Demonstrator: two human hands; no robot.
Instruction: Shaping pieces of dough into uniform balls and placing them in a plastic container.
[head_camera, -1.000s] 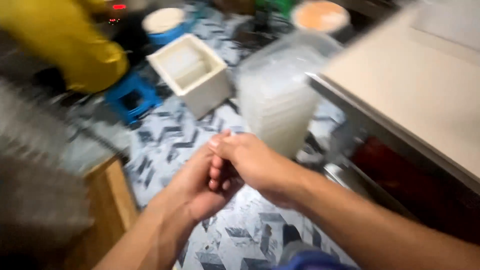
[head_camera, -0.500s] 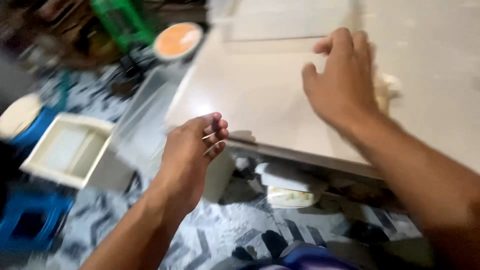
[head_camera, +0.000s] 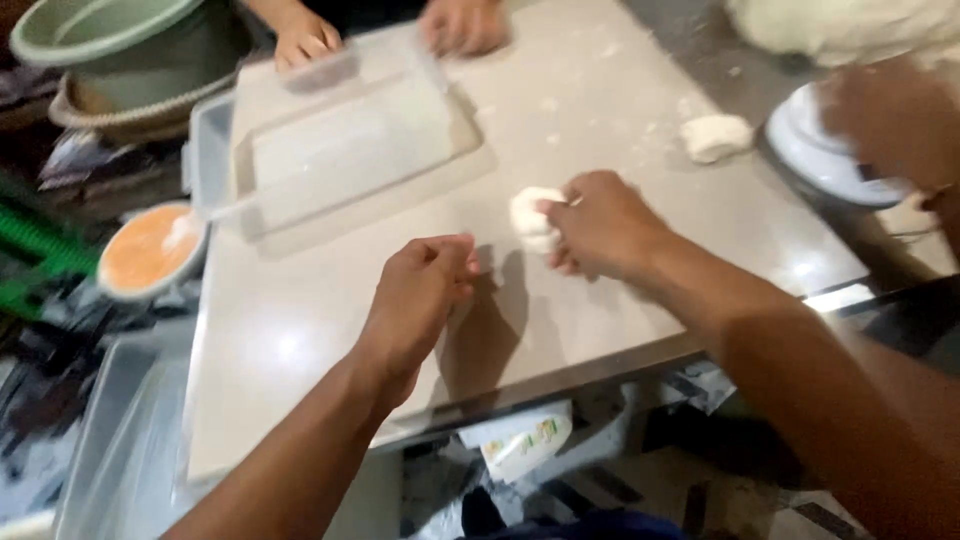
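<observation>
Pressing our right hand (head_camera: 600, 225) on a dough ball (head_camera: 530, 218) at its fingertips, grip curled over it on the table (head_camera: 300, 340); our left hand (head_camera: 420, 290), loosely closed and empty, hovers beside. Another ball (head_camera: 715, 136) waits beyond, unshaped.

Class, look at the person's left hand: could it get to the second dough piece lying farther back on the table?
Probably not easily: the left hand is on the near side, and the right hand lies between it and the second dough piece.
</observation>
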